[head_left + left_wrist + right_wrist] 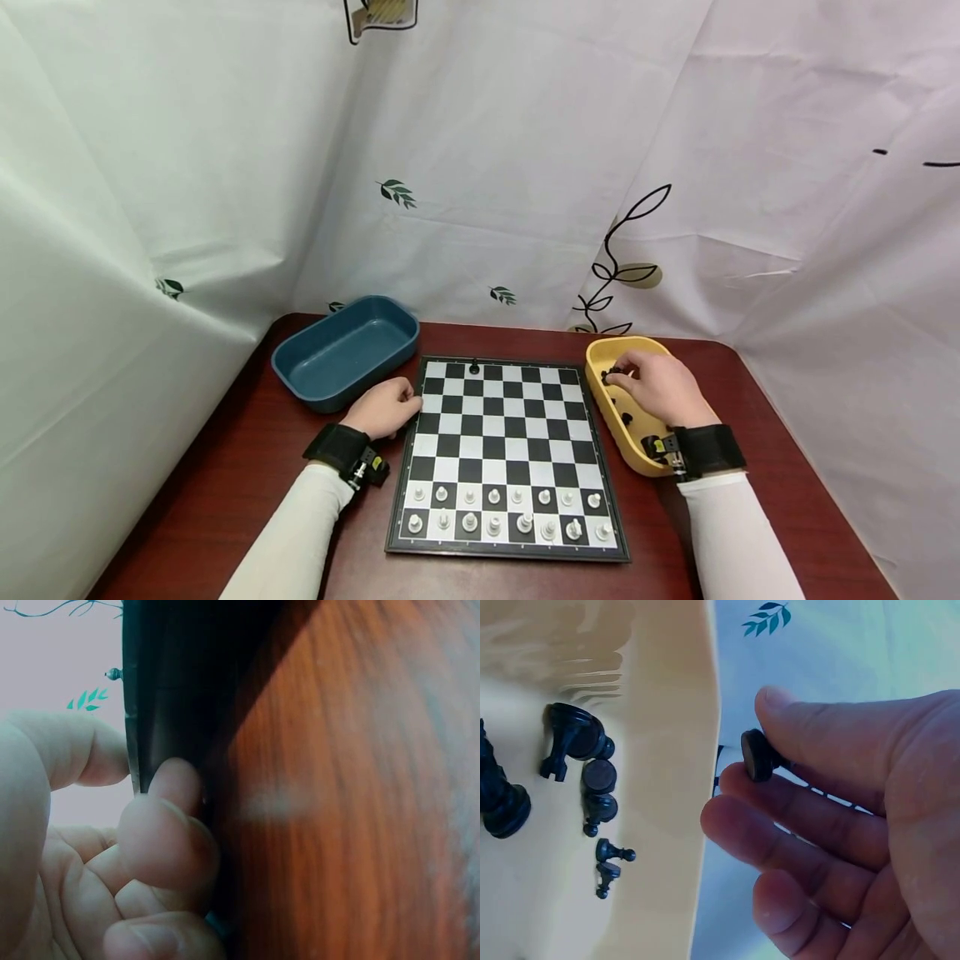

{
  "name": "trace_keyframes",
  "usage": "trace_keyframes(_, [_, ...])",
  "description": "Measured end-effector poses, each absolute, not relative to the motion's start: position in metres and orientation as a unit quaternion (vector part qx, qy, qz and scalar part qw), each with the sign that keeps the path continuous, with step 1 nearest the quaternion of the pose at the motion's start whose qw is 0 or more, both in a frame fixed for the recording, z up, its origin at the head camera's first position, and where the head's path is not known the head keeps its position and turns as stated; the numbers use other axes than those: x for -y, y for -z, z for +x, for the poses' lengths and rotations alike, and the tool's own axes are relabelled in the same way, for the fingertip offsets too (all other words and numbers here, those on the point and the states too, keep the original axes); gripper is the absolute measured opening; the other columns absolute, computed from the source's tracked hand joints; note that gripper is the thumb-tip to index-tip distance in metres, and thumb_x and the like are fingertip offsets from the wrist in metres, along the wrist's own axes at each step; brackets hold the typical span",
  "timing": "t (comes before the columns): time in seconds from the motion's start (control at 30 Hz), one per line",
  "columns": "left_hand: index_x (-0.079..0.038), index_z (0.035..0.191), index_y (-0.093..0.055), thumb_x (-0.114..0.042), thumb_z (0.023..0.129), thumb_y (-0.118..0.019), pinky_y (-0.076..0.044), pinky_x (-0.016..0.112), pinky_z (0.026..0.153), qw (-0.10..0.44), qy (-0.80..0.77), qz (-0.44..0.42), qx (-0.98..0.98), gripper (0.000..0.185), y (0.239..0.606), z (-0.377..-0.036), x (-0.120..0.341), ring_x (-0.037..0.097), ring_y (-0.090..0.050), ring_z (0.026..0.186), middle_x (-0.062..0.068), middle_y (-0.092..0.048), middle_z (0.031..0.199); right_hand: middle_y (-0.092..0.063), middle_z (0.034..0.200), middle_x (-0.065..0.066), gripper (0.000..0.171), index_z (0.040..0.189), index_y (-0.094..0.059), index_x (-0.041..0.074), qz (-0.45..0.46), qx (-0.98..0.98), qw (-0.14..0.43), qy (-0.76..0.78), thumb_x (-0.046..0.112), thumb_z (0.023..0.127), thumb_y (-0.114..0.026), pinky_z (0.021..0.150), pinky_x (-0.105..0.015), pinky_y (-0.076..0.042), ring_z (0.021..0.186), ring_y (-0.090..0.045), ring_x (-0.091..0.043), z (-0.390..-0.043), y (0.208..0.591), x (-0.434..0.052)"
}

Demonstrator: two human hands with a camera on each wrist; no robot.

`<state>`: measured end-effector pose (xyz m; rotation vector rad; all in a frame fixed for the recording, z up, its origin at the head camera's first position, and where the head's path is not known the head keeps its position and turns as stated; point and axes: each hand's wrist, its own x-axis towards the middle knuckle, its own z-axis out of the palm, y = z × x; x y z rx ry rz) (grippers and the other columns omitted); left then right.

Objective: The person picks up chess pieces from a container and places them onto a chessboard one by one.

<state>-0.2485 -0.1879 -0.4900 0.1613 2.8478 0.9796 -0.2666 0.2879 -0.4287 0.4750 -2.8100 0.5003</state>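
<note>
A black-and-white chessboard (507, 450) lies on the table. My left hand (384, 408) holds its left edge; in the left wrist view the thumb and fingertips meet at the board's dark rim. Over the far end of a yellow tray (628, 343) is my right hand (663, 387). Between thumb and index finger it pinches a black chess piece (757, 756), base outward, its top hidden by the fingers. Several black chess pieces (600, 806) lie tipped over in the tray. One black piece (474, 367) stands on the board's far row, third square from the left.
White chess pieces (493, 525) stand in two rows along the board's near side. A blue tray (302, 388) sits at the back left, behind my left hand. The dark red wooden table (780, 433) meets white patterned cloth (480, 167) at the back and sides.
</note>
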Motion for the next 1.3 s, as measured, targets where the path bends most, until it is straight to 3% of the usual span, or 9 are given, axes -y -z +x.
trace_keyframes(0.3, [-0.013,0.089,-0.062,-0.031,0.106,-0.061,-0.045,0.037,0.054,0.061,-0.329,0.051,-0.941,0.024,0.491,-0.246,0.192,0.022,-0.059,0.049,0.005,-0.059,0.063,-0.073,0.087,0.004,0.011,0.094,-0.080,0.017,0.206,0.952,0.142,-0.175,0.019,0.093,-0.090,0.073,-0.044,-0.053,0.079,-0.065,-0.018,-0.263,0.416,-0.263])
trace_keyframes(0.47, [-0.014,0.089,-0.063,-0.031,0.106,-0.061,-0.045,0.037,0.054,0.062,-0.330,0.050,-0.941,0.024,0.493,-0.247,0.192,0.022,-0.059,0.049,0.005,-0.059,0.064,-0.070,0.095,-0.001,0.012,0.097,-0.080,0.013,0.237,0.944,0.162,-0.160,0.018,0.094,-0.090,0.072,-0.043,-0.055,0.078,-0.067,-0.019,-0.259,0.404,-0.239])
trace_keyframes(0.93, [-0.014,0.088,-0.062,-0.032,0.107,-0.062,-0.045,0.037,0.054,0.065,-0.330,0.049,-0.940,0.026,0.493,-0.248,0.190,0.023,-0.059,0.049,0.006,-0.060,0.064,-0.069,0.096,0.001,0.015,0.113,-0.081,0.011,0.306,0.932,0.077,-0.176,0.019,0.101,-0.083,0.078,-0.042,-0.052,0.082,-0.060,-0.017,-0.282,0.388,-0.146])
trace_keyframes(1.3, [-0.014,0.087,-0.062,-0.032,0.106,-0.061,-0.045,0.036,0.055,0.064,-0.328,0.050,-0.941,0.026,0.492,-0.249,0.189,0.022,-0.060,0.050,0.005,-0.060,0.066,-0.073,0.093,0.002,0.013,0.110,-0.080,0.013,0.301,0.936,0.022,-0.182,0.025,0.105,-0.079,0.080,-0.040,-0.055,0.078,-0.064,-0.014,-0.309,0.401,-0.093])
